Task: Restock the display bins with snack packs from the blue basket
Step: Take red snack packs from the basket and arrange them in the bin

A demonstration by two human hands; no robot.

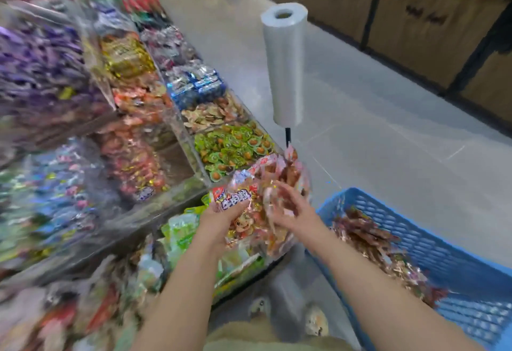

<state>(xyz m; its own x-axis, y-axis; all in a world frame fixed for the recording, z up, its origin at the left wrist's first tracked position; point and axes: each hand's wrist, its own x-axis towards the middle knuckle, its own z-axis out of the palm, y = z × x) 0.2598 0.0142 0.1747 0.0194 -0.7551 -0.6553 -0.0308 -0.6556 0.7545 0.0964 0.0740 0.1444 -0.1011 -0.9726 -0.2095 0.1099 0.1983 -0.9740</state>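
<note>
The restock looks partly done, I'd say: the bins (232,148) on the left sit well filled, yet the blue basket (388,212) on the near right has plenty of loose reddish packs (368,237) in it. Between the two, over the near bins, the person holds up a big clear bag (271,176) of packs. The left hand (221,217) is clamped on the bag's near corner, thumb on top. The right hand (291,203) lies against its crinkled side with fingers spread; whether it pinches the film I cannot tell. The bag's label (235,198) shows bold white Chinese characters, too blurred to read surely. Nothing else is legible.
</note>
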